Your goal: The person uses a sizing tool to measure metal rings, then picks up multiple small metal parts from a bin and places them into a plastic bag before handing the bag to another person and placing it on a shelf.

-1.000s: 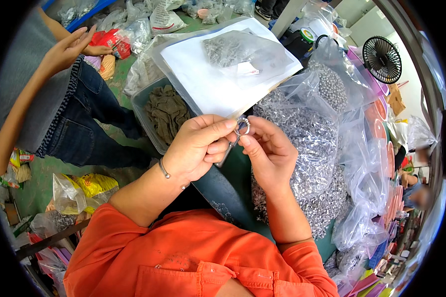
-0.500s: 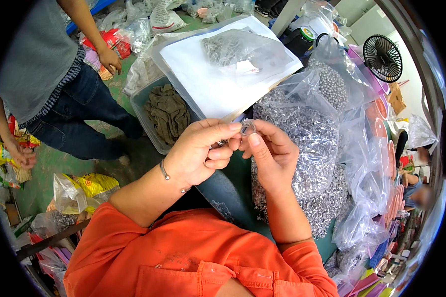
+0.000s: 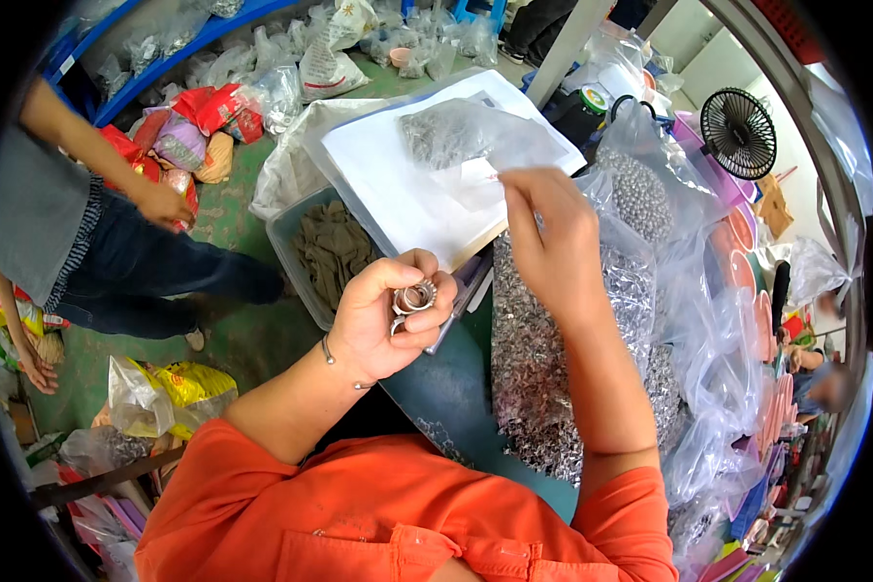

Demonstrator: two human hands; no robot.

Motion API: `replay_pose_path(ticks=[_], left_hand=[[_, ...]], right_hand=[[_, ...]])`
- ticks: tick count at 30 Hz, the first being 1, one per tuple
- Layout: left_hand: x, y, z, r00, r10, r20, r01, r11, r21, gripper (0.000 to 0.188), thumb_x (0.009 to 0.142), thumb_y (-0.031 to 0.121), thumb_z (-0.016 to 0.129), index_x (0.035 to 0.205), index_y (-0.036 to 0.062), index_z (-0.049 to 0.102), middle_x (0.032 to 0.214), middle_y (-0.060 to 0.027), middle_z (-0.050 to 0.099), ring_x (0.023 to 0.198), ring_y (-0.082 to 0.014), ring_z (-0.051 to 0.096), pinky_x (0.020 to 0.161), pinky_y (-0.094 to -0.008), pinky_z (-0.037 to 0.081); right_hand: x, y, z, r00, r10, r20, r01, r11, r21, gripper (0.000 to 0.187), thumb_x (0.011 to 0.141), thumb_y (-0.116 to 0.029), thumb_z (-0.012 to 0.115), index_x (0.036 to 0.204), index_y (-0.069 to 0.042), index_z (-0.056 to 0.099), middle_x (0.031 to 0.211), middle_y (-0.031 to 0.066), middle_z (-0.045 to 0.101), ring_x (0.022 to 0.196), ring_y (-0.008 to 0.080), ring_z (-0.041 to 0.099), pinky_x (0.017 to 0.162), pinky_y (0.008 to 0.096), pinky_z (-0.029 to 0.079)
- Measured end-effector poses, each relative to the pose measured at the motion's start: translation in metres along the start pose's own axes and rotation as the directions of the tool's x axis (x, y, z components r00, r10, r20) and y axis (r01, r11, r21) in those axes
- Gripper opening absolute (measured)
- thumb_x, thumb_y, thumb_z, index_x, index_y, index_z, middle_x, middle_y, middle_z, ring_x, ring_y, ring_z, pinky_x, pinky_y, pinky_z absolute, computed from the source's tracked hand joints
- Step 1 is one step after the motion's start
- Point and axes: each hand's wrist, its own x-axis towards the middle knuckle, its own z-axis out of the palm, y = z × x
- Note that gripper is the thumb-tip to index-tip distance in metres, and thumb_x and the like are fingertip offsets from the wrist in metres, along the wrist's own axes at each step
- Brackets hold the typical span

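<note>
Several silvery metal rings [image 3: 414, 297] sit in my left hand [image 3: 383, 310], its fingers curled around them in front of my chest. My right hand [image 3: 558, 233] is raised at the right edge of a white sheet [image 3: 388, 170]; its fingers are bent and slightly smeared, so whether they hold anything is unclear. Closest to those fingertips is a clear plastic bag [image 3: 456, 136] of small silvery pieces lying on the sheet. Under my right forearm, a large clear bag [image 3: 533, 359] is heaped with small shiny metal parts.
A grey bin with brown cloth [image 3: 330, 247] stands left of the sheet. Another bag holds round metal beads [image 3: 635, 194] at the right. Beyond it are a black fan [image 3: 737, 134] and pink trays [image 3: 732, 233]. A person in a grey shirt [image 3: 29, 209] stands at the left.
My hands have parted. The right one has moved up and right toward the sheet, while the left keeps the rings. The person at the left has shifted further left.
</note>
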Motion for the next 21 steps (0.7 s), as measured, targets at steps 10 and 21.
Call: replay_pose_path(ticks=[10,21], left_hand=[[-0.007,-0.002,0.010,0.996,-0.023,-0.091,0.031,0.996,0.081,0.020,0.084,0.020,0.047,0.072,0.0052,0.051,0.074,-0.0057,0.046,0.051,-0.0093,0.039,0.034,-0.0163,0.028],[-0.011,0.001,0.015,0.996,-0.009,-0.083,0.024,0.982,0.188,0.015,0.084,0.018,0.049,0.075,0.0058,0.049,0.074,-0.0052,0.046,0.052,-0.0079,0.038,0.035,-0.0159,0.027]], right_hand=[[0.050,0.072,0.064,0.899,0.121,0.420,0.126,0.848,-0.515,0.024,0.069,0.002,0.052,0.091,-0.003,0.061,0.093,0.0166,0.059,0.088,0.0329,0.058,0.075,0.0391,0.048],[0.056,0.058,0.064,0.812,0.289,0.507,0.114,0.773,-0.624,0.022,0.071,-0.006,0.058,0.092,-0.002,0.062,0.100,0.0167,0.060,0.096,0.0294,0.057,0.079,0.0362,0.047]])
